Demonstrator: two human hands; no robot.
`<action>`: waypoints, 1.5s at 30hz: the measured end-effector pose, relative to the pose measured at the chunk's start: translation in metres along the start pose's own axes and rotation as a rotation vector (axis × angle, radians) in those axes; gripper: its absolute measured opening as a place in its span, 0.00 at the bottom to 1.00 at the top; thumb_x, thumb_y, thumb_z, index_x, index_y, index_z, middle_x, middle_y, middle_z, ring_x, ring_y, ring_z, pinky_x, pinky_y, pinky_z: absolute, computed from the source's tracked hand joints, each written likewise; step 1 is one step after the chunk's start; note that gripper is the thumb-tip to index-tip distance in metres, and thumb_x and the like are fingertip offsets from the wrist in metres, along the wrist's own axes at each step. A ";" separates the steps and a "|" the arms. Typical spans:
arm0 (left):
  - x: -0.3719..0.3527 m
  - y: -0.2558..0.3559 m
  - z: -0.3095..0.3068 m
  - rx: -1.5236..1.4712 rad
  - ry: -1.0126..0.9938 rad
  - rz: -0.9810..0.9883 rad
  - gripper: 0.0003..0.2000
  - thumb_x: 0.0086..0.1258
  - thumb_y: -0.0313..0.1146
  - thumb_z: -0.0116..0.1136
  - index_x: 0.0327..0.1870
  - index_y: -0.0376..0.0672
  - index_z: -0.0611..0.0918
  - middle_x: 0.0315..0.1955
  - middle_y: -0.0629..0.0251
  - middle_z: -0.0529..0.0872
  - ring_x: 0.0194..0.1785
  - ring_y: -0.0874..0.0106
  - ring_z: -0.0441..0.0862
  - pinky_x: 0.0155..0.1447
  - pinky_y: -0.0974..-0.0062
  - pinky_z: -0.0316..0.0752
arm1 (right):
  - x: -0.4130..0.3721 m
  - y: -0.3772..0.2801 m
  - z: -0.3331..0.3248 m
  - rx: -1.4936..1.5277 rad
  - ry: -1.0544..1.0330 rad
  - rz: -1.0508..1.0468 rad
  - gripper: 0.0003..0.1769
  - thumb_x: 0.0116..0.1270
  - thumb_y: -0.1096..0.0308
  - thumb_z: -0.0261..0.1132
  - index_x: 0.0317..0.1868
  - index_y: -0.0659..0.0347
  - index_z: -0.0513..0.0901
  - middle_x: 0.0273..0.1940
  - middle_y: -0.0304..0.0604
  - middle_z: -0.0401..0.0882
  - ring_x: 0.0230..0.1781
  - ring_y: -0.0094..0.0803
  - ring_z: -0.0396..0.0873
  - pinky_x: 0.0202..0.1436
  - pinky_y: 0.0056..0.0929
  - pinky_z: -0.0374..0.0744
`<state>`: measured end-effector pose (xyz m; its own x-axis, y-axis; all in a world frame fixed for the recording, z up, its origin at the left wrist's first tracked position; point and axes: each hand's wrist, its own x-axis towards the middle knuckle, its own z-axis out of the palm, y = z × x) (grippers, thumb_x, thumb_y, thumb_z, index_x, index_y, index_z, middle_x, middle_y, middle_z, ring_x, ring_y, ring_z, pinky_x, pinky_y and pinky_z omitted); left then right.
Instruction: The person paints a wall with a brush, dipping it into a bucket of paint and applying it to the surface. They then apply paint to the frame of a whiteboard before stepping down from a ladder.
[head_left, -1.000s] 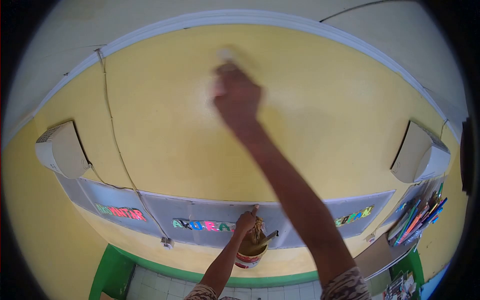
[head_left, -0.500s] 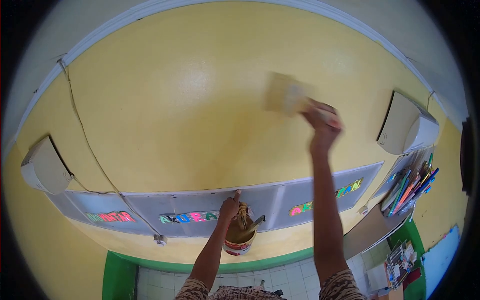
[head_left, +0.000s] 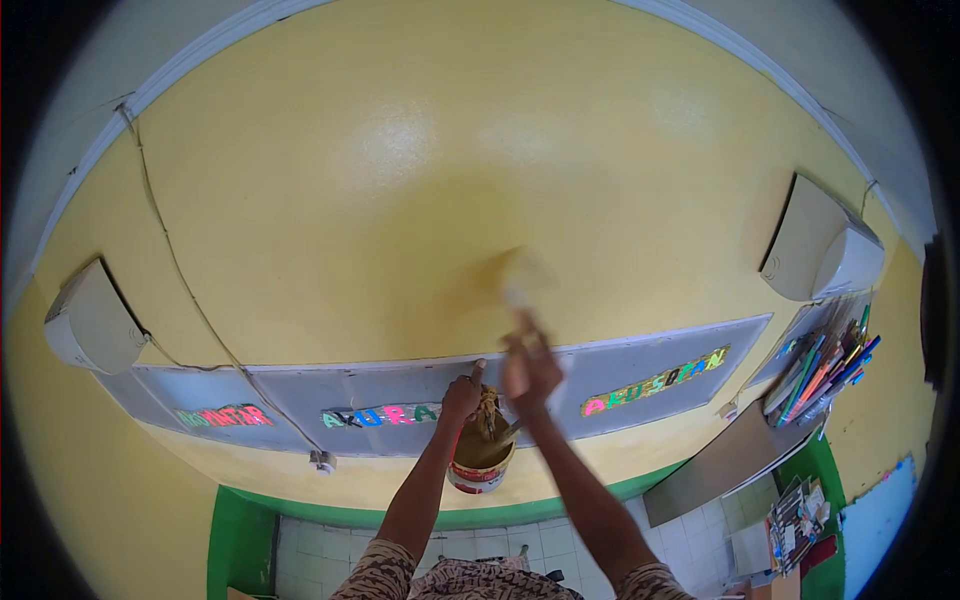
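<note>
A wide paint brush (head_left: 522,278), blurred by motion, is in my right hand (head_left: 530,365), with its bristles at the yellow wall (head_left: 330,250). My left hand (head_left: 463,393) is at the top edge of the grey board, one finger stretched up onto the edge and the others curled. Just below and beside it hangs a paint bucket (head_left: 478,480), with a bundle of cloth or rope (head_left: 488,412) at its rim and a stick (head_left: 508,434) leaning out. What holds the bucket up is hard to make out.
Grey boards with coloured letters (head_left: 660,382) run along the wall. Box-shaped white units hang at left (head_left: 95,318) and right (head_left: 825,245). A cable (head_left: 180,270) runs down the left. Rolled papers (head_left: 820,370) lie on a cabinet (head_left: 715,465) at right.
My right hand and the brush have moved down and left, from the upper right of the wall to just above the board. My left hand stays at the board's edge.
</note>
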<state>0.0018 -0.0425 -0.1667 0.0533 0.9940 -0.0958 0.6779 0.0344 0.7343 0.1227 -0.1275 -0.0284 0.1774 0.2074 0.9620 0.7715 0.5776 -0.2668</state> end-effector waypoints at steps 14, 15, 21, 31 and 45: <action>-0.003 0.001 -0.019 -0.058 0.085 0.078 0.43 0.72 0.69 0.33 0.34 0.24 0.79 0.19 0.46 0.82 0.18 0.58 0.83 0.26 0.63 0.78 | 0.011 0.162 -0.146 0.460 0.367 0.504 0.06 0.55 0.85 0.66 0.30 0.66 0.86 0.40 0.48 0.85 0.45 0.38 0.83 0.48 0.30 0.83; 0.004 -0.006 -0.014 -0.044 0.083 0.075 0.43 0.72 0.69 0.33 0.33 0.25 0.79 0.17 0.48 0.81 0.15 0.61 0.81 0.21 0.65 0.76 | 0.006 0.184 -0.160 0.499 0.462 0.487 0.05 0.55 0.85 0.66 0.29 0.67 0.85 0.41 0.48 0.85 0.45 0.38 0.83 0.49 0.29 0.83; -0.027 0.023 -0.027 -0.059 0.081 0.158 0.46 0.72 0.70 0.30 0.36 0.22 0.79 0.24 0.42 0.83 0.27 0.51 0.85 0.30 0.59 0.79 | -0.025 0.201 -0.145 -0.090 0.641 0.484 0.08 0.60 0.82 0.65 0.41 0.70 0.83 0.47 0.47 0.84 0.47 0.36 0.81 0.54 0.34 0.80; -0.023 0.022 -0.030 0.086 0.078 0.049 0.49 0.71 0.72 0.27 0.41 0.20 0.79 0.35 0.31 0.82 0.47 0.40 0.82 0.53 0.50 0.72 | -0.047 0.071 -0.092 0.462 0.071 0.431 0.08 0.51 0.85 0.70 0.31 0.66 0.83 0.40 0.47 0.87 0.46 0.38 0.85 0.51 0.32 0.81; -0.032 0.035 -0.033 -0.040 -0.019 0.005 0.45 0.72 0.70 0.27 0.35 0.25 0.79 0.21 0.45 0.81 0.25 0.55 0.84 0.33 0.58 0.79 | -0.001 0.100 -0.101 0.067 0.245 0.280 0.04 0.56 0.82 0.69 0.29 0.67 0.81 0.40 0.51 0.87 0.38 0.38 0.86 0.44 0.31 0.81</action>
<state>0.0000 -0.0699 -0.1159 0.0712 0.9919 -0.1047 0.6478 0.0339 0.7610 0.2615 -0.1496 -0.0501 0.5228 0.1740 0.8345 0.6324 0.5773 -0.5166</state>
